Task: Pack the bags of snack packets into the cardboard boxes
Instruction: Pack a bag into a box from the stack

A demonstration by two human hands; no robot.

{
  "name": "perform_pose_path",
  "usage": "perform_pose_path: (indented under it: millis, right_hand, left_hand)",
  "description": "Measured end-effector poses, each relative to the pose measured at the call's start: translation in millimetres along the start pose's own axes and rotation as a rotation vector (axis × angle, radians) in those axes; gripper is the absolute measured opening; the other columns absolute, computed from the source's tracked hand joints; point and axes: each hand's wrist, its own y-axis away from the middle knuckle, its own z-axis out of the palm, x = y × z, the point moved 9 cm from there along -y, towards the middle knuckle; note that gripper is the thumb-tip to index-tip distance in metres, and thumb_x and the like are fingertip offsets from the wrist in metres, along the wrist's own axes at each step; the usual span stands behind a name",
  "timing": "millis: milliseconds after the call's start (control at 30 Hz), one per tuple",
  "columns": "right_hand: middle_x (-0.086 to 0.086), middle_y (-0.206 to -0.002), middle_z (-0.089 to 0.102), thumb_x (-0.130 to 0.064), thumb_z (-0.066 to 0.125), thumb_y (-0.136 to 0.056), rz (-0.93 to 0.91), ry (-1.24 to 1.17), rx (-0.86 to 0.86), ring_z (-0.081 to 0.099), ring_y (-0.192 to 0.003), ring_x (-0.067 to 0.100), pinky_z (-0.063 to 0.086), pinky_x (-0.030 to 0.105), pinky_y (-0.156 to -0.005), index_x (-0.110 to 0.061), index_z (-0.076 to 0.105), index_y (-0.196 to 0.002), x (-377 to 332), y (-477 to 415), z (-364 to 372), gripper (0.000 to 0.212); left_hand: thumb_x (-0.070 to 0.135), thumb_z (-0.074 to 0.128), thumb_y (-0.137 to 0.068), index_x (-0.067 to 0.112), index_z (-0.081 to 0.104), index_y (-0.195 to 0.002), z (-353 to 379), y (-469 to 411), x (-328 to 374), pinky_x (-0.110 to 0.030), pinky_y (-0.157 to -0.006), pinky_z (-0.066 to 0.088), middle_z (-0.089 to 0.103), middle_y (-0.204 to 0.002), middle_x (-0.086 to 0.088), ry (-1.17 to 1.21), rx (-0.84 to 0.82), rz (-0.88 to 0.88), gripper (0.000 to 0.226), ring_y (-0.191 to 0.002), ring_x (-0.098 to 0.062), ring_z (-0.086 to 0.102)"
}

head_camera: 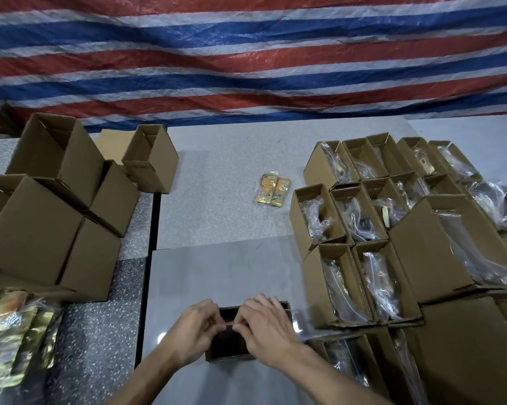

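A small open cardboard box [284,306] stands on the grey table [217,273] at the near centre. My left hand [192,328] and my right hand [268,328] hover over its opening with fingers curled, and their fingertips meet above the dark inside. They seem to pinch a clear plastic bag there, but what they hold is hard to make out. One clear bag of gold and orange snack packets [272,190] lies alone on the table farther back.
Several open boxes with clear bags inside [360,217] crowd the right side. Empty upright boxes [50,206] are stacked at the left, one more [150,159] behind them. Gold snack bags [15,331] lie at the near left. A striped tarp [246,54] hangs behind.
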Motion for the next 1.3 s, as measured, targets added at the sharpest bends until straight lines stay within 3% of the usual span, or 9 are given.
perform_pose_path:
  millis: [200,433,633,867,967,1300]
  right_hand:
    - [-0.013,-0.104,0.061,-0.037,0.051,-0.097,0.037,-0.033,0.015,0.046,-0.108,0.009,0.031,0.03,-0.094,-0.028,0.066,-0.098,15,4,-5,0.018]
    - [-0.016,-0.101,0.062,-0.042,0.055,-0.094,0.097,-0.052,0.036,0.045,-0.104,0.005,0.029,0.025,-0.09,-0.029,0.07,-0.095,37,14,-14,0.02]
    - [-0.018,-0.102,0.061,-0.04,0.054,-0.096,0.121,-0.053,0.015,0.044,-0.105,0.003,0.03,0.023,-0.09,-0.032,0.07,-0.1,50,23,-19,0.019]
    - [-0.018,-0.105,0.06,-0.039,0.05,-0.1,0.131,-0.048,-0.017,0.046,-0.105,0.001,0.032,0.022,-0.089,-0.034,0.07,-0.11,66,41,-25,0.023]
    - [-0.017,-0.106,0.062,-0.034,0.052,-0.099,0.149,-0.082,-0.008,0.049,-0.105,0.002,0.035,0.022,-0.092,-0.032,0.071,-0.11,69,44,-28,0.022]
    - [-0.017,-0.105,0.055,-0.027,0.048,-0.102,0.148,-0.119,-0.019,0.049,-0.104,0.0,0.04,0.018,-0.088,-0.032,0.07,-0.115,69,50,-36,0.026]
  left_hand:
    - [0.008,0.073,-0.085,0.02,0.066,-0.071,-3,2,-4,-0.012,-0.061,0.037,0.053,-0.072,0.012,0.026,0.017,-0.008,0.019,-0.07,0.0,0.054]
    - [0.007,0.074,-0.084,0.031,0.059,-0.066,-9,6,-16,-0.013,-0.06,0.036,0.053,-0.068,0.012,0.045,0.04,-0.021,0.034,-0.067,-0.003,0.052]
    - [0.008,0.075,-0.084,0.022,0.064,-0.068,-7,5,-21,-0.017,-0.06,0.039,0.057,-0.069,0.008,0.067,0.047,-0.049,0.024,-0.068,-0.01,0.054]
    - [0.004,0.078,-0.08,0.032,0.057,-0.062,-9,8,-34,-0.011,-0.056,0.035,0.059,-0.065,0.016,0.097,0.071,-0.069,0.039,-0.06,-0.003,0.052]
    - [0.005,0.079,-0.08,0.033,0.055,-0.061,-8,7,-33,-0.01,-0.056,0.036,0.061,-0.071,0.024,0.089,0.072,-0.061,0.041,-0.062,-0.002,0.054]
    - [0.001,0.079,-0.079,0.029,0.057,-0.062,-13,10,-28,-0.008,-0.057,0.037,0.062,-0.068,0.025,0.108,0.097,-0.051,0.039,-0.061,0.0,0.055]
